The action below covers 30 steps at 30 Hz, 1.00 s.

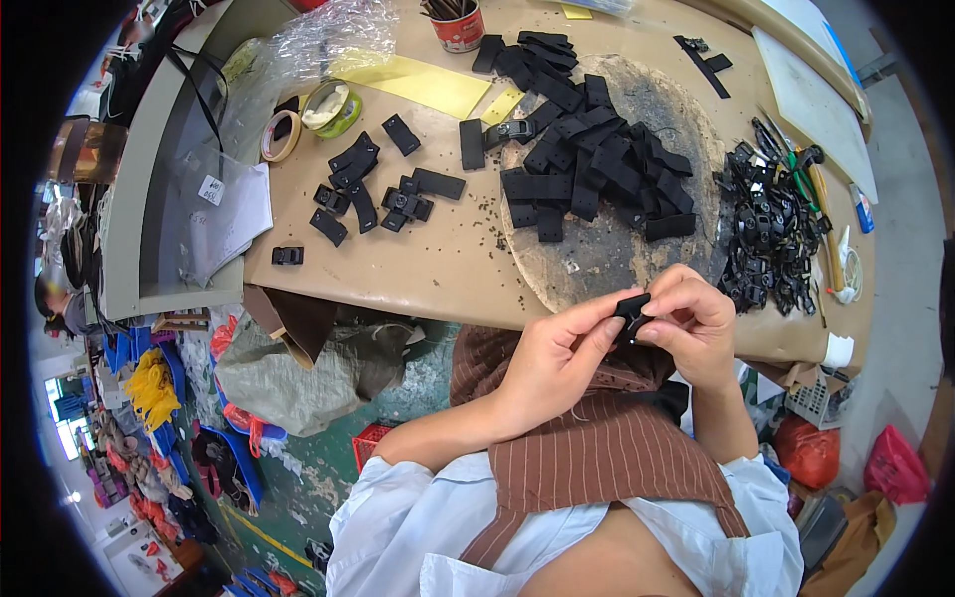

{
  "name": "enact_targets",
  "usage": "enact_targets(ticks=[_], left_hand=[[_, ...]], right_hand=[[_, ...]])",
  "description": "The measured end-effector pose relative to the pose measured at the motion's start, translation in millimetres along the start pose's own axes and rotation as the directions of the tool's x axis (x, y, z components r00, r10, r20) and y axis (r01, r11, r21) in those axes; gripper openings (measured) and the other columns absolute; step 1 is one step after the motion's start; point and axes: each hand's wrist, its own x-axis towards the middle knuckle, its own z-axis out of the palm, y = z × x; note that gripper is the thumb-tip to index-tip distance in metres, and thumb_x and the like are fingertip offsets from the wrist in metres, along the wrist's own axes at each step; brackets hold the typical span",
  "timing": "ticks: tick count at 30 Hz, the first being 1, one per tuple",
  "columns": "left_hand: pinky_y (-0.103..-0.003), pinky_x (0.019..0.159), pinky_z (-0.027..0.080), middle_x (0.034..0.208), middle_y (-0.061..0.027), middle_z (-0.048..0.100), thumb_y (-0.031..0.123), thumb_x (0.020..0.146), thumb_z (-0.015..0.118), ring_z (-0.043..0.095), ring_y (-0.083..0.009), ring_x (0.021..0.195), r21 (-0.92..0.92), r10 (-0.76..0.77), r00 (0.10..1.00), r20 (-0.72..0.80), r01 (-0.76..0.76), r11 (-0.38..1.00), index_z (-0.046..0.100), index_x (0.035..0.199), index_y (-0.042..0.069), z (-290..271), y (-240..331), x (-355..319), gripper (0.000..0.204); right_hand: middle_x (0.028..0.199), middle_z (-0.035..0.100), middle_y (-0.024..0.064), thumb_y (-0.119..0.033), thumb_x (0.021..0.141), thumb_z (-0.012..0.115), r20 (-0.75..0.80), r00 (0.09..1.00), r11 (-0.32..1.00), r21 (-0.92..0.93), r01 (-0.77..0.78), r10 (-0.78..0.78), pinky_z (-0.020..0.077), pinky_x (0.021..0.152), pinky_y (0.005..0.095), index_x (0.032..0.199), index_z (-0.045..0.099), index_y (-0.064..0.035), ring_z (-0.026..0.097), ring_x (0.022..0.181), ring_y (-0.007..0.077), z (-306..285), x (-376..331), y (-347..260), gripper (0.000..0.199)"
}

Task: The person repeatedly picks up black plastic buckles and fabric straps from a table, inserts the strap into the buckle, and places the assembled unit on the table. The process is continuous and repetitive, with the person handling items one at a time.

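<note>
Close to the table's front edge, my left hand [565, 353] and my right hand [693, 320] meet over a small black strap piece [631, 308]. The thumb and fingers of each hand pinch it from either side. Something small and shiny shows at its lower end, perhaps part of a buckle. Beyond my hands lies a heap of flat black straps with punched holes [587, 159] on a round, stained board [567, 269]. Right of the board is a pile of black buckles [764, 224]. Several straps, some with buckles on them [406, 204], are scattered to the left.
A tape roll [282, 135], a green tub [330, 107] and yellow sheets [423, 88] lie at the left back, near a red can [456, 25]. Along the right side lie a hammer [822, 194] and green-handled pliers [799, 177]. A grey metal tray [129, 269] edges the table's left end.
</note>
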Motion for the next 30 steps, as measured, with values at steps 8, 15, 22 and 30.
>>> enact_targets(ticks=[8,15,22,30], left_hand=[[-0.023,0.081,0.047,0.113,-0.0067,0.058,0.007,0.092,0.051,0.055,-0.0098,0.097,0.036,0.069,0.99,0.121,-0.074,0.997,0.048,0.126,-0.001,-7,-6,-4,0.035],[-0.025,0.065,0.05,0.078,-0.0095,0.067,0.007,0.083,0.064,0.063,-0.0112,0.071,0.498,0.143,0.99,0.002,-0.125,0.858,0.063,0.099,0.0,-7,-2,5,0.018],[-0.023,0.073,0.05,0.09,-0.0069,0.066,0.001,0.081,0.064,0.063,-0.0114,0.082,0.038,-0.109,0.994,0.023,0.108,0.993,0.062,0.096,-0.004,-20,12,11,0.016],[-0.024,0.075,0.05,0.103,-0.009,0.058,-0.003,0.077,0.067,0.06,-0.0118,0.085,-0.238,0.064,0.97,-0.233,-0.12,0.964,0.062,0.096,-0.004,-17,-12,15,0.02]], right_hand=[[0.09,0.054,0.0068,0.006,0.072,0.068,-0.072,0.985,0.983,0.116,-0.146,0.154,0.0435,0.072,0.0235,0.088,0.062,0.0005,0.053,0.08,0.0124,5,-1,-3,0.018],[0.093,0.053,0.0031,-0.003,0.081,0.064,0.052,0.966,0.966,-0.062,-0.251,0.254,0.0437,0.07,0.021,0.098,0.057,0.0008,0.053,0.08,0.0083,-1,6,-2,0.019],[0.083,0.057,0.0028,-0.002,0.082,0.063,0.071,0.898,0.825,0.368,-0.428,0.434,0.0479,0.064,0.021,0.101,0.054,0.0009,0.056,0.07,0.0081,-7,-2,8,0.021],[0.08,0.058,0.0028,-0.002,0.081,0.064,-0.158,0.943,0.933,0.261,-0.246,0.293,0.047,0.063,0.0203,0.093,0.058,0.0006,0.055,0.068,0.0073,5,0,5,0.014]])
